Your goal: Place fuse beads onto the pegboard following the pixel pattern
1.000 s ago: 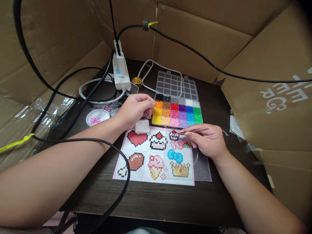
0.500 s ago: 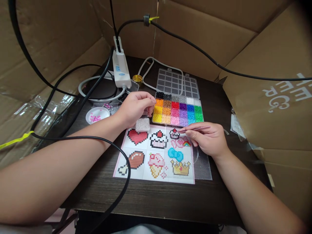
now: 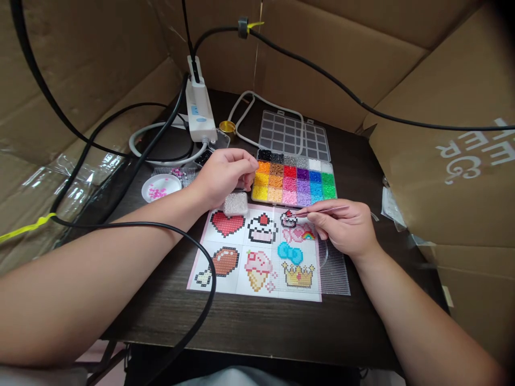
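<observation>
Hands barely shifting since earlier frame; scene sliding slightly up. Right hand [image 3: 340,222] gripping tweezers [image 3: 332,210], long axis running 9 to 3 o'clock, tips pointing at cupcake [image 3: 288,221] lying just beyond at 9 o'clock. Left hand [image 3: 225,174] curling farther off, at 12 o'clock from box [image 3: 235,204]; contents cannot tell.

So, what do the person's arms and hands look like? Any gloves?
No gloves: the left hand and right hand are bare. No sleeves, watch or rings show. A thin, smooth black cable passes across the left forearm.
</observation>
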{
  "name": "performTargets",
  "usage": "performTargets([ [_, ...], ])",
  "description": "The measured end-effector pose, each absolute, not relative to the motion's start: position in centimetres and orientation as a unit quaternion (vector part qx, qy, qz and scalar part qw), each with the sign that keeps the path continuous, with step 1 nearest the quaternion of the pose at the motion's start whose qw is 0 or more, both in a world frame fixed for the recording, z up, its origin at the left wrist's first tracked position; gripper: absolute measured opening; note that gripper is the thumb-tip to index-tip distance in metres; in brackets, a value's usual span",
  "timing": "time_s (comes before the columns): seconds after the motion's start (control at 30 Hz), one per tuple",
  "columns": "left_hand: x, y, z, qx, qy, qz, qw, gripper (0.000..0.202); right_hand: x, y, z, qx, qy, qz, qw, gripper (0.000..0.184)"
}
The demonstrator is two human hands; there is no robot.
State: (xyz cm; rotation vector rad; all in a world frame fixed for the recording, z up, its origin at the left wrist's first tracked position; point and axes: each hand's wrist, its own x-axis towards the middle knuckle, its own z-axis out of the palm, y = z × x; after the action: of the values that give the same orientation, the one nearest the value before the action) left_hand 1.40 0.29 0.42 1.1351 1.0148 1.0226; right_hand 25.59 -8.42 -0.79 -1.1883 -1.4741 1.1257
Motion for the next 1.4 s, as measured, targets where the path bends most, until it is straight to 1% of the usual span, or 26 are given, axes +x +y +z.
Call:
performTargets([
  [0.57, 1.4, 0.2, 0.5, 0.490, 0.436, 0.443, 0.611, 0.011, 25.6, -8.4, -0.9, -0.478, -0.581, 0.468, 0.462, 0.008],
  [0.73, 1.4, 0.2, 0.5, 0.487, 0.427, 0.444, 0.619, 0.012, 25.9, -8.3, -1.1, -0.467, -0.581, 0.475, 0.468, 0.015],
  [0.83, 1.4, 0.2, 0.5, 0.487, 0.430, 0.445, 0.616, 0.013, 26.1, -8.3, -1.3, -0.464, -0.581, 0.479, 0.467, 0.017],
  [1.17, 1.4, 0.2, 0.6, 0.491, 0.429, 0.443, 0.616, 0.012, 26.6, -8.2, -1.6, -0.452, -0.598, 0.488, 0.447, 0.010],
  [1.4, 1.4, 0.2, 0.5, 0.490, 0.426, 0.443, 0.618, 0.012, 26.3, -8.2, -1.2, -0.463, -0.601, 0.477, 0.444, 0.009],
])
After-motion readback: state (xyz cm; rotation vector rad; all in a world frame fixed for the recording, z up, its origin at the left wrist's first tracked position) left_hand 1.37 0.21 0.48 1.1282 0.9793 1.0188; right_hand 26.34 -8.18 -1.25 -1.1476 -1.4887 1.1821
